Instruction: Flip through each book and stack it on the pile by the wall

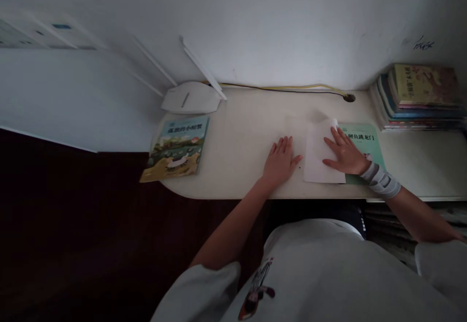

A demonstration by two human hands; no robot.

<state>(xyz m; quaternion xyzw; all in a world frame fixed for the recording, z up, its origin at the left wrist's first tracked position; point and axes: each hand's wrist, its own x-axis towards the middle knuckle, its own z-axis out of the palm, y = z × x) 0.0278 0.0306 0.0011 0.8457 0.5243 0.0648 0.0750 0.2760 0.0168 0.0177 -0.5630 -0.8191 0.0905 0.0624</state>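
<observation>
My left hand (279,162) lies flat on the white tabletop, fingers together and thumb out, holding nothing. To its right, a white sheet of paper (316,154) covers the left part of a green book (365,143) with Chinese characters on its cover. The paper's upper right corner curls upward. My right hand (345,152), with a grey wrist wrap below it, rests with spread fingers across the paper and the book. Whether the sheet is loose or joined to the book, I cannot tell.
A picture book (178,149) lies at the table's rounded left end, slightly over the edge. Behind it stands a white router (191,97) with raised antennas. Cables (284,88) run along the wall to a hole (349,98). Stacked books (425,96) occupy the right back.
</observation>
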